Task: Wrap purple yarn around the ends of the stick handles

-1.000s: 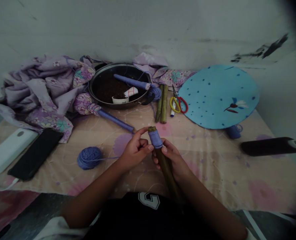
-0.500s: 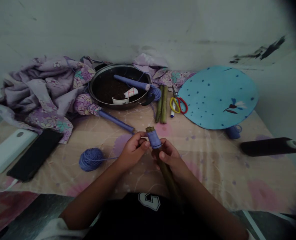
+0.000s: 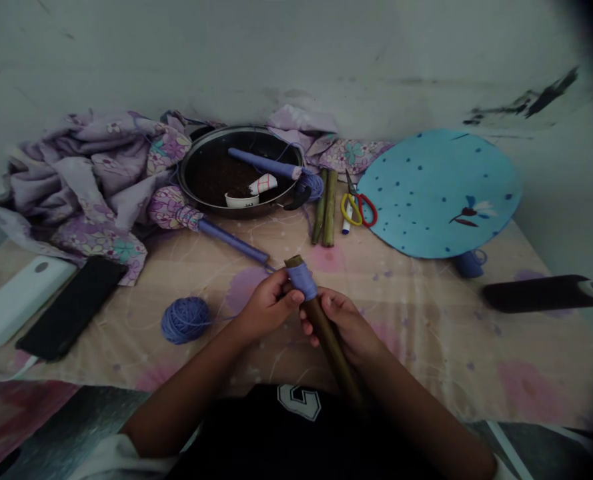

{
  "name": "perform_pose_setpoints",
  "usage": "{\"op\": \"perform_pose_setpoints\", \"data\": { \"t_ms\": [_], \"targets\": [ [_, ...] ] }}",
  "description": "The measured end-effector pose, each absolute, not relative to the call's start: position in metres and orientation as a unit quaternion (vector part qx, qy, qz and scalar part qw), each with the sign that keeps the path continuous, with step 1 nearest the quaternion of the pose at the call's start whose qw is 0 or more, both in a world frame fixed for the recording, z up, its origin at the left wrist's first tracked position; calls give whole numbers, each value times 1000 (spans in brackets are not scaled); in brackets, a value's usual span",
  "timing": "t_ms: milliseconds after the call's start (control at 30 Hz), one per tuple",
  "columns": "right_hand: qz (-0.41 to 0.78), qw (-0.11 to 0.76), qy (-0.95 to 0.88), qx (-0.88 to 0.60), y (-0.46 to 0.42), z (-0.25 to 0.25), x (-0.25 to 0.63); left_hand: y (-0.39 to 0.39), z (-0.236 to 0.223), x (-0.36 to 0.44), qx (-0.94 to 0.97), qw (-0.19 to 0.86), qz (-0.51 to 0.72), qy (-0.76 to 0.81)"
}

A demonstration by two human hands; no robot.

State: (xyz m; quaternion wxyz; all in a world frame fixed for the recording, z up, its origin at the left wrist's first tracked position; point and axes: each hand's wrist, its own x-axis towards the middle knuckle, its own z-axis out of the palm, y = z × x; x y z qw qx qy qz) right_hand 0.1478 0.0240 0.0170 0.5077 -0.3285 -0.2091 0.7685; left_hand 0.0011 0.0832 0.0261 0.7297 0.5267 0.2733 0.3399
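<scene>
Above the flowered surface (image 3: 416,360), a bamboo stick (image 3: 330,343) is gripped by the curled fingers of the left hand (image 3: 269,307) and right hand (image 3: 343,327), purple yarn (image 3: 302,280) wound around its top, its long lower part left bare

End of the stick (image 3: 330,343) (lost in shadow)

Hands (image 3: 269,305) blocked: yarn-wrapped stick (image 3: 233,241) ahead-left | yarn ball (image 3: 186,321) left | passage: rightward over bedsheet (image 3: 426,333) to blue mug (image 3: 469,265)
</scene>
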Motion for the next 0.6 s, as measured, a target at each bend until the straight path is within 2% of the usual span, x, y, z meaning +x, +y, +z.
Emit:
{"op": "perform_pose_setpoints", "data": {
  "t_ms": [200, 367, 600],
  "targets": [
    [766, 499, -215, -344, 24, 18, 146, 82, 21, 0, 517, 742, 339, 261],
    [716, 536, -270, -357, 25, 17, 143, 86, 20, -1, 561, 666, 370, 323],
    [741, 533, -223, -342, 25, 17, 146, 86, 17, -1, 494, 757, 345, 253]
  ]
}}
